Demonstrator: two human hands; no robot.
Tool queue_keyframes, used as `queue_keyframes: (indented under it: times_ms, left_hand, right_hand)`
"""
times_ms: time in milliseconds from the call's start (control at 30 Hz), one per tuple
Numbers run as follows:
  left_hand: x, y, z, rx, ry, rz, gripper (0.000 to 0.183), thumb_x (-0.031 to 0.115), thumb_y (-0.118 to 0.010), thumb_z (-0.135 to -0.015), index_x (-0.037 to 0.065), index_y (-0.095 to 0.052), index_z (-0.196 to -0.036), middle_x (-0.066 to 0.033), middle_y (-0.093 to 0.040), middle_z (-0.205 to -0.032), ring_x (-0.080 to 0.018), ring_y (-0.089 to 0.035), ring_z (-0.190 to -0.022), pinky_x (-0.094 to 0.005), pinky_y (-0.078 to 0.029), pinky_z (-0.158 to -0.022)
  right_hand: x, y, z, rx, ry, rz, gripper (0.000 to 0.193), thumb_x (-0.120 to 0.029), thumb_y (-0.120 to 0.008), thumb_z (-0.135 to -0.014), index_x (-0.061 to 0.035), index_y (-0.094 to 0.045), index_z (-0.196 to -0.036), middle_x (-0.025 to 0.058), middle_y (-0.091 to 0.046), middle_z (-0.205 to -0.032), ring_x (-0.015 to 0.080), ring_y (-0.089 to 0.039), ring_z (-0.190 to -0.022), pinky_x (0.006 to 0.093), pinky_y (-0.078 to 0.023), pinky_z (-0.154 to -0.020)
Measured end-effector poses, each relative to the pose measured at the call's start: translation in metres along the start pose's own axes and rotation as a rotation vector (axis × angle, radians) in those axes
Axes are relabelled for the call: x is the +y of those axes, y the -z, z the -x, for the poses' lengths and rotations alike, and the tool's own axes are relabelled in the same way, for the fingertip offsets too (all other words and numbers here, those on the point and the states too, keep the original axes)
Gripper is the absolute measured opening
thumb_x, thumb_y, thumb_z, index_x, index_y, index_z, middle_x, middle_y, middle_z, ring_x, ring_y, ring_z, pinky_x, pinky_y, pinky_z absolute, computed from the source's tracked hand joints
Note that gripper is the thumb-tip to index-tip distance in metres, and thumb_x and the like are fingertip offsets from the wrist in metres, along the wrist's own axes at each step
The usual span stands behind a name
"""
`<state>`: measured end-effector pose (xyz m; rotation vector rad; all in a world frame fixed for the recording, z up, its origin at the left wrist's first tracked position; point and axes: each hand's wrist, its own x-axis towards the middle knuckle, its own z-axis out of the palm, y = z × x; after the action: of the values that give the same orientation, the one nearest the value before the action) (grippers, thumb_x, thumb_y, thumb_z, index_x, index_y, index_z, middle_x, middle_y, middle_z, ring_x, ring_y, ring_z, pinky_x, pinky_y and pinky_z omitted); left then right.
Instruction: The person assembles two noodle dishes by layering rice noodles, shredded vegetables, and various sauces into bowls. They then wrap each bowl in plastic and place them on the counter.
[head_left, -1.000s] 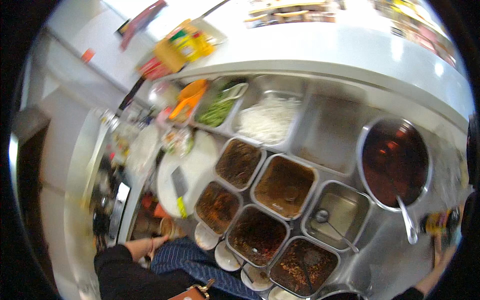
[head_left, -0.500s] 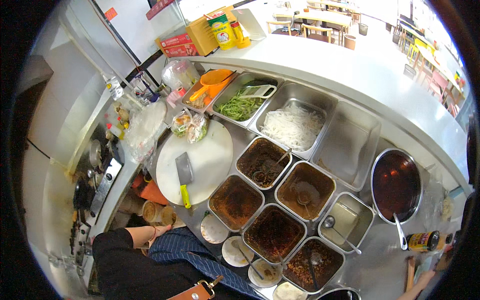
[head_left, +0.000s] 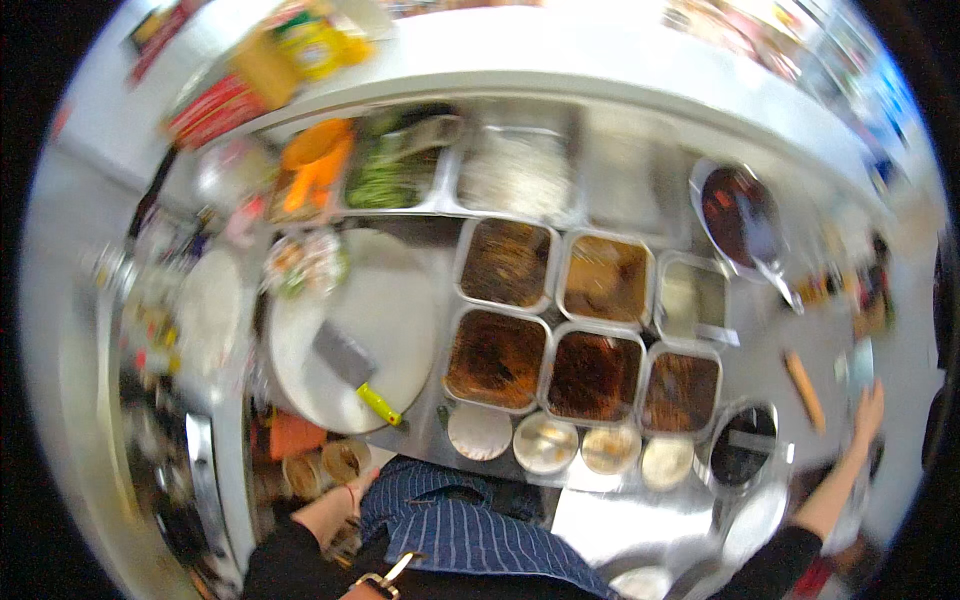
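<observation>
The picture is smeared by motion. My right arm stretches out to the far right of the counter, and my right hand (head_left: 869,412) is beside a pale translucent item (head_left: 858,363); its fingers are too blurred to make out a grip. A wooden rod, like a rolling pin (head_left: 803,392), lies just left of that hand. My left hand (head_left: 364,486) hangs low by my striped blue apron (head_left: 490,535), below the counter edge, with its fingers mostly hidden. On the round white cutting board (head_left: 405,300) rests a cleaver (head_left: 352,362) with a yellow-green handle, apart from both hands.
Several square steel tubs of dark sauces, one a brown sauce tub (head_left: 605,278), fill the middle. Behind them stand a pan of greens (head_left: 385,178) and a pan of white noodles (head_left: 515,175). A ladle sits in the oval pot (head_left: 735,215). Small bowls (head_left: 545,443) line the front.
My view has swung to the right. My right arm, barely seen at the lower right edge before, now shows plainly, reaching past the rolling pin. My left hand stays low by the apron.
</observation>
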<state>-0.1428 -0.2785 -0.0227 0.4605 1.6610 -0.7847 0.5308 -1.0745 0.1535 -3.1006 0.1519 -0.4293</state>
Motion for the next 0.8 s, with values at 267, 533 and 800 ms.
queue_keyframes:
  times_ms: [267,533,800]
  left_hand:
    - [0.058,0.092,-0.022,0.057,-0.17,-0.585,0.087,0.073,-0.035,-0.09,0.009,-0.034,-0.149,-0.0138,-0.035,-0.152,-0.0376,-0.035,-0.137,-0.0546,-0.026,-0.11]
    - [0.1,0.211,-0.08,-0.319,-0.425,-0.476,0.07,0.054,-0.039,-0.098,0.005,-0.033,-0.147,-0.019,-0.043,-0.145,-0.0292,-0.045,-0.131,-0.0463,-0.038,-0.105]
    - [0.088,0.203,-0.012,-0.117,-0.885,-0.217,0.039,0.031,-0.048,-0.098,0.007,-0.054,-0.129,-0.0058,-0.064,-0.12,-0.0199,-0.059,-0.113,-0.0397,-0.047,-0.093]
  right_hand:
    - [-0.195,0.209,0.255,0.051,0.182,-0.084,0.024,-0.016,-0.052,-0.097,0.0029,-0.054,-0.112,0.0177,-0.06,-0.099,0.0311,-0.056,-0.09,0.0352,-0.044,-0.084]
    - [-0.494,0.212,0.457,-0.234,0.43,-0.762,0.036,0.014,-0.06,-0.077,-0.0045,-0.057,-0.108,0.0076,-0.057,-0.104,0.0177,-0.056,-0.091,0.028,-0.045,-0.076]
    - [-0.739,0.054,0.606,-0.609,1.092,-1.086,0.017,-0.004,-0.063,-0.081,-0.004,-0.06,-0.098,0.0127,-0.061,-0.09,0.0334,-0.057,-0.084,0.0422,-0.046,-0.076]
